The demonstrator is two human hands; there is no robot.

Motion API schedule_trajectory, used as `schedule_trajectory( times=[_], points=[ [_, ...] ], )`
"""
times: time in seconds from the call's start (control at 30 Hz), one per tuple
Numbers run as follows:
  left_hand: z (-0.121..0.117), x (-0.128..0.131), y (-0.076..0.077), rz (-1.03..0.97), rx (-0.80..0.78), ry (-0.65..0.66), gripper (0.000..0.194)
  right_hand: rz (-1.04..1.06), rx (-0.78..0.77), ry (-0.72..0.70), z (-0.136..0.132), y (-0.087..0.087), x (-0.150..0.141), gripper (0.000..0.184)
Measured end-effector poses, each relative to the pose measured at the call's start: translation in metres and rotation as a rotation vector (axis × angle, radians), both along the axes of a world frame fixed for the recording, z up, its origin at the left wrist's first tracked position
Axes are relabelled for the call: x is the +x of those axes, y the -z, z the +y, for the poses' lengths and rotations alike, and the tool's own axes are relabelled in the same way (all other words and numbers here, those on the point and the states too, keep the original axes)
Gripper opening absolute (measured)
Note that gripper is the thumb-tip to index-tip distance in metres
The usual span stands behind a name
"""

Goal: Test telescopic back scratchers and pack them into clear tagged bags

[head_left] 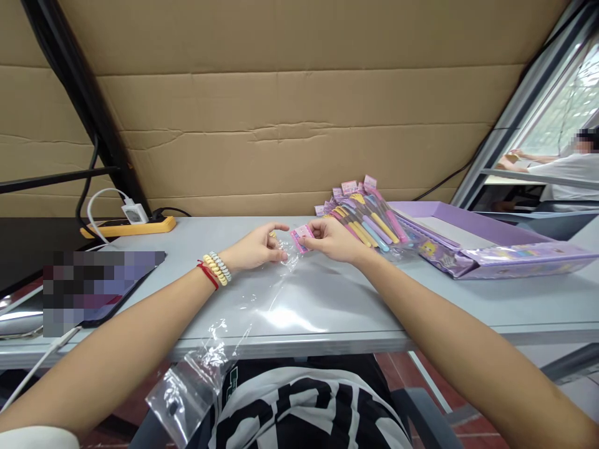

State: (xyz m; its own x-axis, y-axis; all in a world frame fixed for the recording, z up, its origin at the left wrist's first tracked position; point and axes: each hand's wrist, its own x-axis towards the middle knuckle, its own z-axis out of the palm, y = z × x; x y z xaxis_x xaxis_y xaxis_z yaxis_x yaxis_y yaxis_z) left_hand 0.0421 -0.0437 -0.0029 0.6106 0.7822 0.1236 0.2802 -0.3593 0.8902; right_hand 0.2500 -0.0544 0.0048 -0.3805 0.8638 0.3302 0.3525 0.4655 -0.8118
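Pinching a small pink printed card (302,237) at the mouth of a long clear plastic sleeve (243,312).

Left hand (255,248) and right hand (333,240) meeting mid-bench (468,299), fingers narrowed on card and sleeve; sleeve trailing over the near edge; pile of pastel packaged pens (362,215) lying just beside the right hand, against a purple cardboard box (477,246).

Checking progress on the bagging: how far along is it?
Done: a pile of bagged pens lies beside the purple box. In hand: the left hand and right hand hold a pink card at the mouth of a clear bag. Left: cannot tell how many remain.
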Motion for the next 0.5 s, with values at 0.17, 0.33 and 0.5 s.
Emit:
schedule_trajectory(
  times=[0.17, 0.33, 0.5],
  points=[
    [-0.0007, -0.0004, -0.0026, 0.002, -0.008, -0.010, 0.062, 0.029, 0.025, 0.032, 0.0007, 0.0010, 0.0008, 0.021],
    [-0.0029, 0.0005, -0.0057, 0.081, 0.013, -0.042, 0.048, 0.062, -0.041, -0.024, 0.0038, 0.0035, 0.0048, 0.023],
    [-0.0035, 0.0015, -0.0055, 0.115, 0.048, -0.036, 0.043, -0.010, -0.028, 0.003, 0.0022, 0.0008, 0.0067, 0.039]
  ],
)
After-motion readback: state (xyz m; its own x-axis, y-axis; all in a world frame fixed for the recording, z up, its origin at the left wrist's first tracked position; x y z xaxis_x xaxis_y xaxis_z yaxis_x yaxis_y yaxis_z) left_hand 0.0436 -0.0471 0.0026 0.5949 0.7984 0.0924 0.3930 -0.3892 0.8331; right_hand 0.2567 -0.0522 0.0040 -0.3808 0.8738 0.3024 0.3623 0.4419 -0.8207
